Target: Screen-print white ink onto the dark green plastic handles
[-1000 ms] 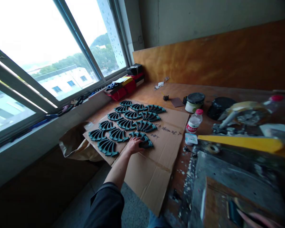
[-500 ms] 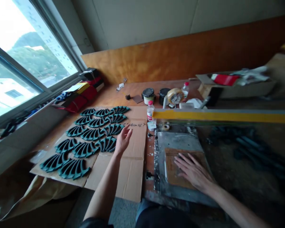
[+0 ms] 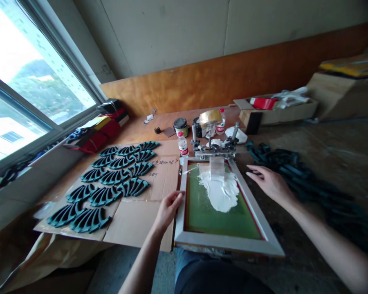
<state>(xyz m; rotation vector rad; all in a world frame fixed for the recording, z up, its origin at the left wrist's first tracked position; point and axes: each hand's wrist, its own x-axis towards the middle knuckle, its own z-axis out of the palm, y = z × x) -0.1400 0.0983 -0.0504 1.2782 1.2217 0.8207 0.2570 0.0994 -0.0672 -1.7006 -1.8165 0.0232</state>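
A screen printing frame (image 3: 180,226) lies flat in front of me, with silver edges and green mesh. White ink (image 3: 222,196) is spread over the mesh's upper part, below a clamp (image 3: 214,152). My left hand (image 3: 169,207) is closed at the frame's left edge, thumb and fingers against it; the fingertips are partly hidden. Off the right edge, my right hand (image 3: 271,183) has its fingers drawn together around a small dark part (image 3: 252,172), whose shape is unclear. Dark green fan-shaped parts (image 3: 90,220) lie in rows on cardboard (image 3: 135,222) to the left.
Dark green parts (image 3: 297,171) are heaped on the right. Behind the frame stand a red-capped bottle (image 3: 182,145), an ink tub (image 3: 180,124) and a tape roll (image 3: 210,117). Cardboard boxes (image 3: 282,116) stand at the back right. A window (image 3: 43,77) is at the left.
The printing frame has come down flat over the board where my right hand lay spread. My right hand has moved right, off the board; my left hand has left the parts for the frame's edge.
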